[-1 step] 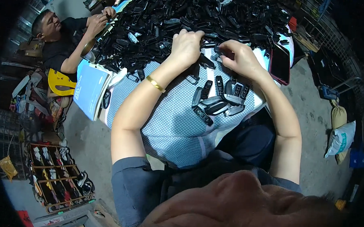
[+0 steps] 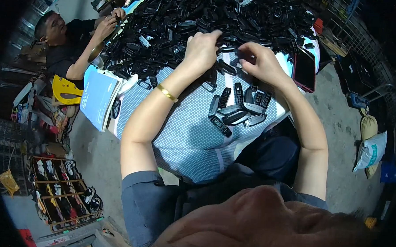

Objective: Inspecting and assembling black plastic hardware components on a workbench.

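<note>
A small cluster (image 2: 235, 117) apart, a big heap (image 2: 255, 22) to go.
My left hand (image 2: 202, 49) curls its fingers at the heap, which fills the desk's (image 2: 180, 122) far side; my right (image 2: 264, 64) arches beside it. I cannot tell what either grasps. The cluster lies toward the near edge; most, I judge, remains undone.
</note>
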Available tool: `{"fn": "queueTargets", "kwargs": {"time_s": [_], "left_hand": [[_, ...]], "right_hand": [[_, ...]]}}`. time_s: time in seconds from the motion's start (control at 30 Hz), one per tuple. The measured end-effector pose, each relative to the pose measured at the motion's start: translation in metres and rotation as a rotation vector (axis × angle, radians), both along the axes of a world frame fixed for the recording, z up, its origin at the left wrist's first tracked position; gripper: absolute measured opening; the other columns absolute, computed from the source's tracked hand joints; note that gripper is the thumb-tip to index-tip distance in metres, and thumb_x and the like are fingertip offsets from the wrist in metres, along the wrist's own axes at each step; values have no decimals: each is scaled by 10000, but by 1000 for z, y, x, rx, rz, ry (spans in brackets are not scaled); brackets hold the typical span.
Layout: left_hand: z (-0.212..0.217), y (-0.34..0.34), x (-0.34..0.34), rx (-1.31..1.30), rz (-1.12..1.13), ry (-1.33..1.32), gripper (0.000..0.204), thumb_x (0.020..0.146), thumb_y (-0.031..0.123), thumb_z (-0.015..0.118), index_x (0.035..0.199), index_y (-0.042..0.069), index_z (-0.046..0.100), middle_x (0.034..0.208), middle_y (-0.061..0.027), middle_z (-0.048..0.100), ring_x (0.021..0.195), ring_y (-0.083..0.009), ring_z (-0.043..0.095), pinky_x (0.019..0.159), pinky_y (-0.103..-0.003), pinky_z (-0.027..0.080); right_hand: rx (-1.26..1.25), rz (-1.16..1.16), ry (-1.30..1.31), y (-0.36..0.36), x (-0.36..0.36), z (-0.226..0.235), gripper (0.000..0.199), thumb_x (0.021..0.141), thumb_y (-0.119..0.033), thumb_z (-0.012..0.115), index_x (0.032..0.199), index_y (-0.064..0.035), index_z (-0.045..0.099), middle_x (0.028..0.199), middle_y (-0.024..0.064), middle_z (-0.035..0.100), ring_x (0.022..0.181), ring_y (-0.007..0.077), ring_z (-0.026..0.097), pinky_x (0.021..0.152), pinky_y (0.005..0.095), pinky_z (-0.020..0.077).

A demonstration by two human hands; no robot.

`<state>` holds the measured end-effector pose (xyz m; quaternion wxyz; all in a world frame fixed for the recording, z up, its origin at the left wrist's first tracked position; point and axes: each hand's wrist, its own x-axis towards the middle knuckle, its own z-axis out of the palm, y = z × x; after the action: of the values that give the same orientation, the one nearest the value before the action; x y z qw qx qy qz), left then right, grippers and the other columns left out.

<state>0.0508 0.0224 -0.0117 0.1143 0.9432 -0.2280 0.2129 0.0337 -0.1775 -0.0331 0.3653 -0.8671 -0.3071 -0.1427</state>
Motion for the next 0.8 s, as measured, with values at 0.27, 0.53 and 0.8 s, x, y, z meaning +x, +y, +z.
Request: {"fn": "queueTargets", "kwargs": {"time_s": [0.27,0.53,0.8], "left_hand": [[19,19,-21,-1194,-338,958,309,846,100,580,1132,-12,542,972,-82,611,725,-122,612,623,-202,500],[11,4,-36,-1185,-561,938,387,849,55,539,1224,-12,475,1108,-125,571,812,-125,606,683,-208,505],[-4,1,-36,-1022,-398,549,308,821,46,571,1124,-6,578,1044,-48,583,795,-72,545,699,-198,443]], "right_hand": [[694,218,479,6,-10,22,279,833,-124,602,1079,-18,523,809,33,567,656,107,590,594,226,491],[906,198,612,18,-17,19,251,848,-136,601,1052,10,588,895,63,620,739,110,604,643,220,503],[794,142,569,24,-22,16,199,833,-165,629,937,2,591,833,45,614,668,101,611,541,193,497]]}}
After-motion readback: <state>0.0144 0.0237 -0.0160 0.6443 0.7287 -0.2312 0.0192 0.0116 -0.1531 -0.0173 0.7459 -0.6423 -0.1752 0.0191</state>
